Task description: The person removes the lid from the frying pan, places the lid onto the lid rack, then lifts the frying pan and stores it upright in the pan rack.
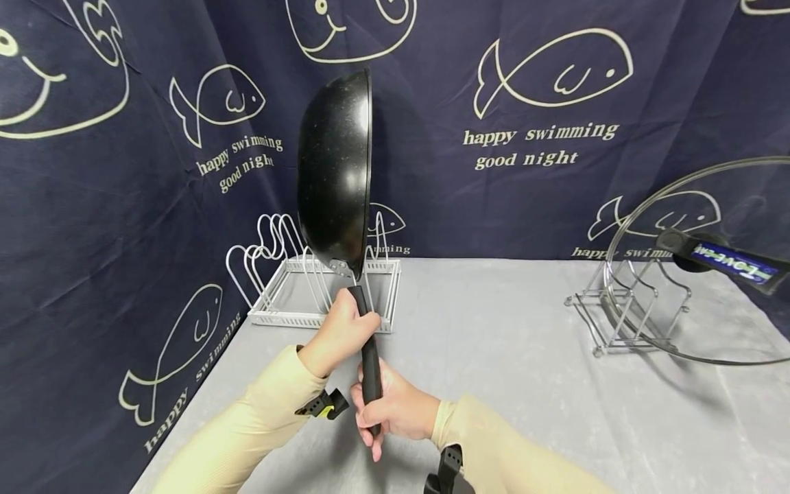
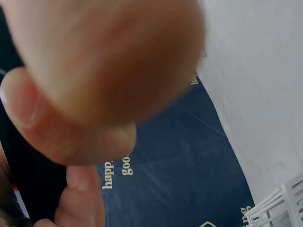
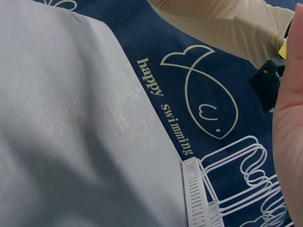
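Observation:
A black wok (image 1: 336, 165) stands on edge in the air, its bowl up and its rim turned to the right. My left hand (image 1: 343, 329) grips the upper part of its black handle (image 1: 370, 363), close below the bowl. Lower down, my right hand (image 1: 398, 405) holds the handle's end, thumb across it and fingers behind. In the left wrist view, blurred left fingers (image 2: 66, 137) curl over the dark handle. Only an edge of the right hand (image 3: 289, 118) shows in the right wrist view. Behind the wok stands a white wire rack (image 1: 265, 318), partly hidden by it.
On the right, a chrome wire stand (image 1: 617, 336) holds a glass lid (image 1: 623, 233) upright, with a black handle bearing a blue label (image 1: 734, 261). A grey-white table (image 1: 494, 357) lies below. Dark blue fish-print cloth (image 1: 432, 192) hangs behind and at the left.

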`<state>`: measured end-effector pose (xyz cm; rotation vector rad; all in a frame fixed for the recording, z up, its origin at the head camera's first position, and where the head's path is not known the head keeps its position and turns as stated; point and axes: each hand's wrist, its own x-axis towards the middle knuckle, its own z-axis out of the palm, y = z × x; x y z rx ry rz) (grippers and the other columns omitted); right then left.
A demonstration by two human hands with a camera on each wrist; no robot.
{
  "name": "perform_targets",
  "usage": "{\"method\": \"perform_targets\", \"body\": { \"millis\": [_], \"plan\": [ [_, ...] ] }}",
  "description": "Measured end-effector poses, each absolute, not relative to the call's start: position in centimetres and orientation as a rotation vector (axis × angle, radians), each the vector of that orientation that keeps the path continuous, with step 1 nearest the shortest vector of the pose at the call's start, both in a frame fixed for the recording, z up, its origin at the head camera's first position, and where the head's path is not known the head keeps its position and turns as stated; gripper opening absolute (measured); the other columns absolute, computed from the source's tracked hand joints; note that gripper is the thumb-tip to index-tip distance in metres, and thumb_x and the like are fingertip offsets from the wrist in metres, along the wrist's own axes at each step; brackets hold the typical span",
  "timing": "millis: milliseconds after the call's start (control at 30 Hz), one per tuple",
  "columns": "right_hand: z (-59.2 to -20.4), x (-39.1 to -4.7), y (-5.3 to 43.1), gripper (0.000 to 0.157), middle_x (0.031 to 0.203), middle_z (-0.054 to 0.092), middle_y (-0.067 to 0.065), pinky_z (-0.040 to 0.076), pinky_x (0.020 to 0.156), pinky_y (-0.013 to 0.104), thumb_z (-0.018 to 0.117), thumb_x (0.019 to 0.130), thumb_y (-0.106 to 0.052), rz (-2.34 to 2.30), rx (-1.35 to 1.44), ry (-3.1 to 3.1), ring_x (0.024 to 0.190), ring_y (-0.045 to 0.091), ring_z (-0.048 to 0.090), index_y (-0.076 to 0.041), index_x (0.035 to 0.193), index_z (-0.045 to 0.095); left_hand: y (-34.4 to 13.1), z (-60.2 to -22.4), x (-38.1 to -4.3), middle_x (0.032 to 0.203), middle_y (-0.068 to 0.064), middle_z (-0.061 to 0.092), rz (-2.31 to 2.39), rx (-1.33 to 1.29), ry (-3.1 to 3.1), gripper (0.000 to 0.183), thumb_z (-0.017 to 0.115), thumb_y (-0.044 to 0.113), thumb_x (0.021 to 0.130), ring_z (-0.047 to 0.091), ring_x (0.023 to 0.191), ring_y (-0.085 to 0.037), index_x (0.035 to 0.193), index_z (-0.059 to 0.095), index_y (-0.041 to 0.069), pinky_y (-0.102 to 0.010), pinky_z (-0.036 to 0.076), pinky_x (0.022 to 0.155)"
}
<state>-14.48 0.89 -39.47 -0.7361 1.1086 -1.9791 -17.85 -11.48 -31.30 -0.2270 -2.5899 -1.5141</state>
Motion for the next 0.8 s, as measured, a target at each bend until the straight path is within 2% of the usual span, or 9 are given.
{"method": "perform_targets", "body": {
  "millis": [167,300,367,533,700,800],
  "plan": [
    [-39.8,-14.6,0.9,0.042,0.077,0.048,0.001,0.052,0.045,0.028,0.048,0.071,0.011,-1.989,-0.751,1.097,0.054,0.01,0.057,-0.014,0.098,0.028,-11.4,-31.5,-18.1,0.075,-0.004,0.034,-1.497,-0.224,-2.603,0.02,0.054,0.001,0.07,0.039,0.067,-0.023,0.085,0.039,0.0,-0.03,0.036,0.061],
    [-40.2,-14.7,0.9,0.041,0.076,0.049,0.001,0.053,0.045,0.029,0.048,0.071,0.011,-2.002,-0.76,1.08,0.054,0.011,0.057,0.0,0.099,0.021,-11.2,-31.6,-18.2,0.073,-0.003,0.035,-1.454,-0.216,-2.636,0.021,0.055,0.002,0.071,0.041,0.067,-0.024,0.084,0.039,0.001,-0.03,0.037,0.061],
    [-40.4,-14.7,1.0,0.044,0.076,0.049,0.002,0.053,0.045,0.029,0.048,0.071,0.011,-2.007,-0.763,1.07,0.054,0.011,0.057,0.003,0.101,0.018,-11.2,-31.7,-18.2,0.072,-0.003,0.035,-1.452,-0.206,-2.651,0.022,0.056,0.003,0.071,0.042,0.067,-0.024,0.085,0.039,0.001,-0.03,0.037,0.061],
    [-40.7,-14.7,1.0,0.042,0.076,0.049,0.001,0.053,0.045,0.028,0.049,0.072,0.011,-2.013,-0.763,1.069,0.054,0.011,0.058,0.001,0.101,0.02,-11.1,-32.0,-18.3,0.073,-0.005,0.037,-1.494,-0.193,-2.661,0.022,0.057,0.002,0.072,0.043,0.067,-0.024,0.086,0.039,0.001,-0.029,0.038,0.061],
    [-41.0,-14.6,1.0,0.048,0.076,0.05,0.0,0.053,0.045,0.028,0.049,0.071,0.01,-2.026,-0.761,1.078,0.054,0.01,0.058,0.005,0.104,0.013,-11.0,-32.1,-18.4,0.073,-0.006,0.039,-1.486,-0.201,-2.668,0.02,0.056,0.001,0.073,0.045,0.068,-0.025,0.086,0.04,0.001,-0.03,0.04,0.062],
    [-41.1,-14.5,1.0,0.045,0.076,0.051,0.001,0.052,0.045,0.028,0.049,0.072,0.01,-2.033,-0.76,1.073,0.054,0.01,0.058,0.004,0.102,0.017,-10.9,-32.2,-18.4,0.074,-0.006,0.039,-1.486,-0.212,-2.666,0.02,0.056,0.001,0.073,0.045,0.068,-0.025,0.085,0.04,0.001,-0.03,0.04,0.062]
  ]
}}
